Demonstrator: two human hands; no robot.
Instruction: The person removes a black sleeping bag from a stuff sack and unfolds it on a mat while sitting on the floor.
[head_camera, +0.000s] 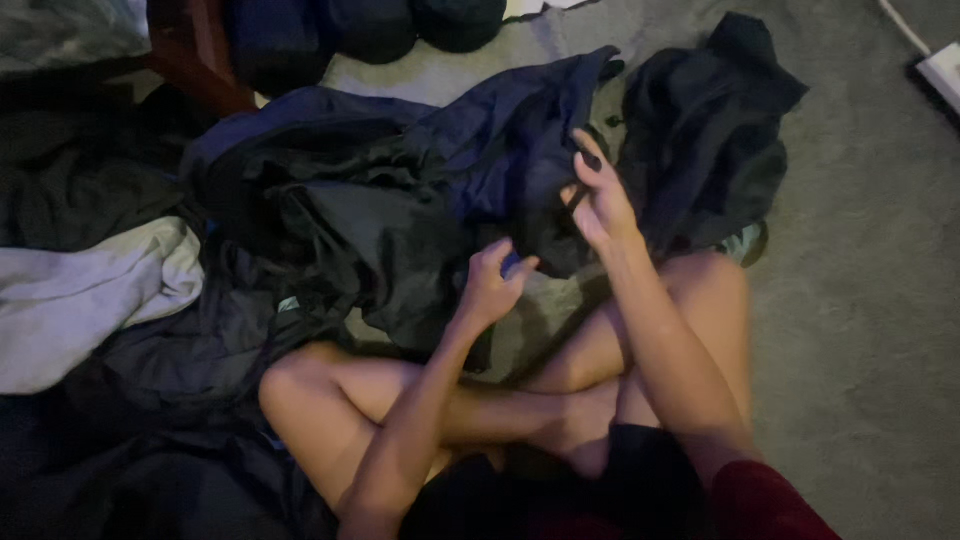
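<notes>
head view: left hand (492, 285) and right hand (598, 195) both clutching crumpled, perhaps navy garment (480, 160) on carpet (860, 300)

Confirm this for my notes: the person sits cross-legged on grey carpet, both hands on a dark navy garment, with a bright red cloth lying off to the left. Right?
Not quite. In the head view the cloth lying off to the left is pale grey-white, not bright red. The rest holds: crossed legs on the grey carpet, left hand and right hand on the dark navy garment.

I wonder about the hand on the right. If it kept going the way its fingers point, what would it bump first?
Probably the dark navy crumpled cloth garment; the right hand already touches it.
</notes>
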